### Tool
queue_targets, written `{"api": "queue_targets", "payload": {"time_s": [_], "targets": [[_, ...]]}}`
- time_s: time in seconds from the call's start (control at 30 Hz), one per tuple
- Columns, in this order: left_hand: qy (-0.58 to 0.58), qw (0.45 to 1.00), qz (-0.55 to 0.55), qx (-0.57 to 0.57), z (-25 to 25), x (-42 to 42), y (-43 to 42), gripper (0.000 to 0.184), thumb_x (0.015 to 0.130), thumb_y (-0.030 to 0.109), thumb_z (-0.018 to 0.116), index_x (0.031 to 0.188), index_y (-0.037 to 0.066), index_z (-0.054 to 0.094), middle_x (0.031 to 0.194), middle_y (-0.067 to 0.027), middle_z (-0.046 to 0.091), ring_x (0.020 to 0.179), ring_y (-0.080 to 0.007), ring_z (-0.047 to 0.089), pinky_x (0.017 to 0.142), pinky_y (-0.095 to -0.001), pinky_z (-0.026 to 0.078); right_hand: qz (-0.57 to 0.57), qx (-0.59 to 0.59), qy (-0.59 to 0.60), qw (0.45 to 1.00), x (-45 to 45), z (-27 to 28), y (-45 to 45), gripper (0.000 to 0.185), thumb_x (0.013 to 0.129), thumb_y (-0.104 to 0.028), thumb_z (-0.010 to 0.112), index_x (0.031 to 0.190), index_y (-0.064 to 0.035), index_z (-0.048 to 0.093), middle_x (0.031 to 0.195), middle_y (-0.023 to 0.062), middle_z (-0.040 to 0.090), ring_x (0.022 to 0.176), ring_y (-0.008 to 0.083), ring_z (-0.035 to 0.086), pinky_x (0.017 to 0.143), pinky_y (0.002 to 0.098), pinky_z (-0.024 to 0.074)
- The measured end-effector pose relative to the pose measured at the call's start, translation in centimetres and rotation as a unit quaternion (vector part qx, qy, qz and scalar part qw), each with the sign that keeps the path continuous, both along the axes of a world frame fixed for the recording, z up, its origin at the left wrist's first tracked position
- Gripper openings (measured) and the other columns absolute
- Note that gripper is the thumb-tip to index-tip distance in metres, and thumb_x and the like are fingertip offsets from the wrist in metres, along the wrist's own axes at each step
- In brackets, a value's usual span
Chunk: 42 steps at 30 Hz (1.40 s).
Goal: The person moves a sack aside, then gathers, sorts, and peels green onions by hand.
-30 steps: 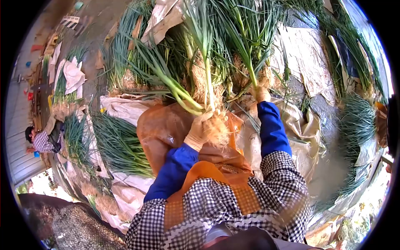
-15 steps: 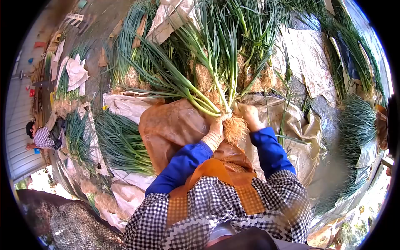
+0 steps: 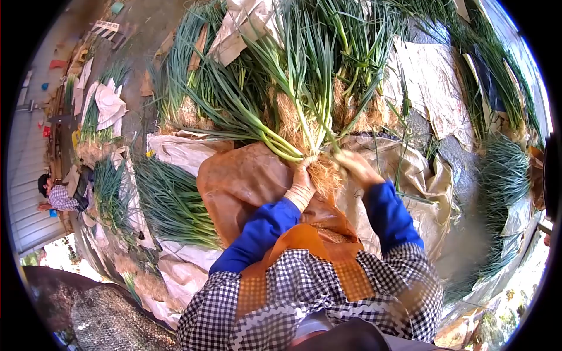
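While pale sheets (image 3: pixel 430 88) and heaped scallions (image 3: pixel 175 205) cover much of the grey floor (image 3: pixel 137 50) near a corrugated wall (image 3: pixel 34 213), the left hand (image 3: pixel 301 180) grips a scallion bunch (image 3: pixel 314 146) above the brown apron (image 3: pixel 243 178), the right hand (image 3: pixel 357 168) pinching a leaf (image 3: pixel 329 136) beside it.

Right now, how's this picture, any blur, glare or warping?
Head view, middle: left hand and bunch look fairly clear, right hand slightly softer; head view, right: hazy smudge blurs the floor; head view, low on both sides: daylight washes out patches; head view, edges: fisheye warping, rounded black border.
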<state>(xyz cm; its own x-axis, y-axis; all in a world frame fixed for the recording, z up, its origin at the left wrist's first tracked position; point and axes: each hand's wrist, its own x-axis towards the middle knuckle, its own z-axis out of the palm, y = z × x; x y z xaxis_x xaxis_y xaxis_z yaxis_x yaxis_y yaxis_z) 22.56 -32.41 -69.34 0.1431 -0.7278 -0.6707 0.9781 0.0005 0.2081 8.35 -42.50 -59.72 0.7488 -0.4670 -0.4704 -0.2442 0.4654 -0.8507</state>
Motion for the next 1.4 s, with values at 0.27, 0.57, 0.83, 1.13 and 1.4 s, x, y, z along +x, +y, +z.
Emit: {"api": "queue_targets", "payload": {"time_s": [0.27, 0.57, 0.83, 1.13, 1.4], "targets": [[0.054, 0.997, -0.056, -0.02, 1.7, 0.9, 0.4, 0.03, 0.078, 0.015, 0.05, 0.104, -0.001, 0.054, 0.095, -0.0119, 0.06, 0.087, -0.0261, 0.059, 0.079, -0.0412, 0.049, 0.247, -0.504, 0.41, 0.719, -20.8, -19.4, 0.0, 0.043, 0.085, -0.034, 0.045, 0.119, -0.0076, 0.05, 0.098, 0.0181, 0.061, 0.09, 0.032, 0.058, 0.074, 0.0405, 0.0454], [-0.038, 0.993, -0.11, 0.008, 3.7, 0.0, 0.3, 0.027, 0.077, 0.009, 0.055, 0.104, 0.003, 0.054, 0.091, -0.0065, 0.059, 0.083, -0.0201, 0.058, 0.077, -0.0342, 0.05, -0.164, -0.408, 0.056, 0.896, 6.2, -8.7, -4.3, 0.027, 0.084, -0.031, 0.057, 0.084, -0.0038, 0.059, 0.062, 0.0077, 0.054, 0.058, 0.0157, 0.053, 0.056, 0.0313, 0.0422], [-0.08, 0.99, -0.109, 0.044, 2.4, -1.1, 0.5, 0.031, 0.069, 0.004, 0.061, 0.1, 0.005, 0.056, 0.086, -0.0032, 0.058, 0.078, -0.0164, 0.055, 0.071, -0.0295, 0.048, -0.061, -0.56, 0.341, 0.753, 5.3, -8.9, -2.8, 0.028, 0.086, -0.033, 0.045, 0.074, -0.0117, 0.058, 0.059, 0.0102, 0.058, 0.057, 0.0306, 0.059, 0.049, 0.0403, 0.0454], [0.152, 0.977, -0.091, -0.116, 1.7, 1.4, 0.9, 0.032, 0.081, 0.017, 0.046, 0.107, -0.002, 0.05, 0.094, -0.0153, 0.059, 0.089, -0.029, 0.056, 0.085, -0.0406, 0.044, 0.215, -0.553, 0.15, 0.791, -3.5, -9.5, 4.4, 0.021, 0.078, -0.025, 0.053, 0.094, -0.012, 0.06, 0.075, 0.0098, 0.061, 0.066, 0.03, 0.059, 0.056, 0.0387, 0.0485], [0.108, 0.982, -0.124, -0.091, 2.5, 0.8, 0.4, 0.028, 0.081, 0.016, 0.047, 0.102, -0.001, 0.054, 0.091, -0.0151, 0.06, 0.085, -0.0274, 0.059, 0.081, -0.0401, 0.048, -0.161, -0.375, 0.04, 0.912, 1.6, -6.7, -1.0, 0.036, 0.083, -0.036, 0.053, 0.094, -0.0019, 0.056, 0.077, 0.0165, 0.061, 0.069, 0.0323, 0.06, 0.061, 0.0388, 0.0478]]}}
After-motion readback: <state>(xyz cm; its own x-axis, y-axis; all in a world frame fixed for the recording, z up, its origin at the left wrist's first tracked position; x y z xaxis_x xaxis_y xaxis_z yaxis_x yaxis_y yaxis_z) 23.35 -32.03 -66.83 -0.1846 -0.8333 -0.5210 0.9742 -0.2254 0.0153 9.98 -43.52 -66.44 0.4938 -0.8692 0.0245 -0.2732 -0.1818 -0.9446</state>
